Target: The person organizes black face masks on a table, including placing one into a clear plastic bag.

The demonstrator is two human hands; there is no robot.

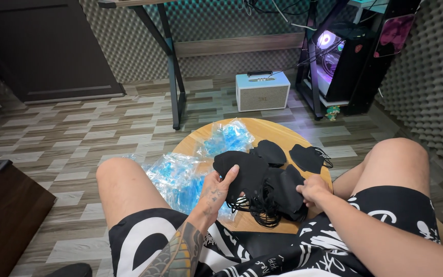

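Now my left hand (217,189) has its fingers clamped on a black face mask (242,169) above the round wooden bench (275,129); my right hand (313,192) pinches the mask pile (283,192), fingers together, beside clear blue wrappers (180,177).

Round light-wood table (283,131) between your knees, covered with masks and wrappers.
On it you have a pile of black fabric face masks (270,179), one separate black mask (308,156) near the right edge, and crinkled clear-blue plastic wrappers (221,138) spilling over the left edge.
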